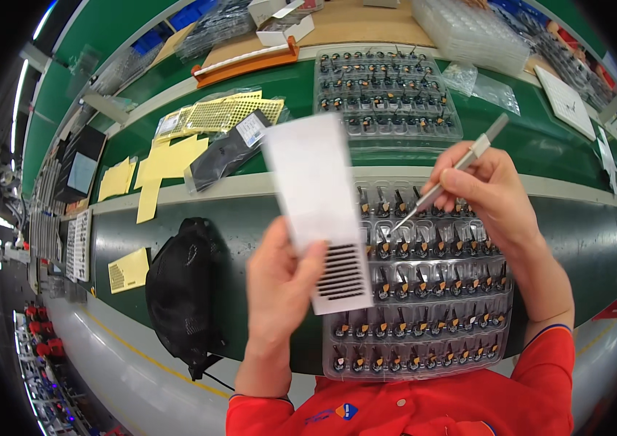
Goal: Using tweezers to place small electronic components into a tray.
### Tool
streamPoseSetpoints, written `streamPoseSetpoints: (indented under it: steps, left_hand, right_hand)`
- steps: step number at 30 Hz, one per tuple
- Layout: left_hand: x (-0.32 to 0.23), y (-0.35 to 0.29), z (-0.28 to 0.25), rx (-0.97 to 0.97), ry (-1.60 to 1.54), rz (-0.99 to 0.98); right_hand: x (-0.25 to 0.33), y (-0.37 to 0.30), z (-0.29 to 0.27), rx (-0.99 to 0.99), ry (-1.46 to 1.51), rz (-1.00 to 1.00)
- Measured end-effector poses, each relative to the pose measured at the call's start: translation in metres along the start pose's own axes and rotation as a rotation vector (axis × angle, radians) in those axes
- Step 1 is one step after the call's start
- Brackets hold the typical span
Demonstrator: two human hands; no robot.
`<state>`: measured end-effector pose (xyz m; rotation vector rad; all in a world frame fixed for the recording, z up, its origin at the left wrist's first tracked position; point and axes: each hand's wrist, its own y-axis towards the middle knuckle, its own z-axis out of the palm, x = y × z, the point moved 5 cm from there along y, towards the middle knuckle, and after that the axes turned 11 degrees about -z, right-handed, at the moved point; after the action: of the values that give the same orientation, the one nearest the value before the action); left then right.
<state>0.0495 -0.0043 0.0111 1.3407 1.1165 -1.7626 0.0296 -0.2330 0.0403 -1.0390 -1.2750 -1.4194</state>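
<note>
My left hand (279, 287) grips a white sheet (310, 174) between thumb and fingers; rows of black strips line its lower part. The sheet is slightly blurred and hangs over the left edge of a clear plastic tray (412, 302). Several small black parts with thin stems and orange-brown tabs sit in the tray's pockets. In my right hand (490, 192) is a slim metal pen-like tool (478, 147), pinched by thumb and fingers. Its thin tip points down-left at an upper row of the tray. Whether the tip touches a part, I cannot tell.
A second filled tray (388, 131) lies beyond on the green bench. Yellow sheets (170, 160) and a black packet (228, 152) are at the far left. A black bag (181, 291) lies left of my left hand. Stacked clear trays (468, 33) stand at the back.
</note>
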Motion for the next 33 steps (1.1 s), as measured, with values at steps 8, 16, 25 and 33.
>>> streamPoseSetpoints:
  steps: [8,16,25,33]
  left_hand:
    - [-0.005,-0.002,-0.067,-0.415,-0.135,0.215]
    - [-0.008,-0.008,-0.073,-0.492,-0.145,0.199]
    - [-0.006,-0.009,-0.068,-0.475,-0.131,0.129]
    - [-0.001,-0.005,-0.066,-0.489,-0.125,0.086]
  right_hand:
    - [-0.023,0.041,-0.01,-0.034,-0.079,0.101]
    - [-0.046,0.052,0.003,0.071,-0.096,0.19]
    - [-0.056,0.054,0.007,0.133,-0.112,0.23]
    - [-0.059,0.054,0.005,0.143,-0.121,0.237]
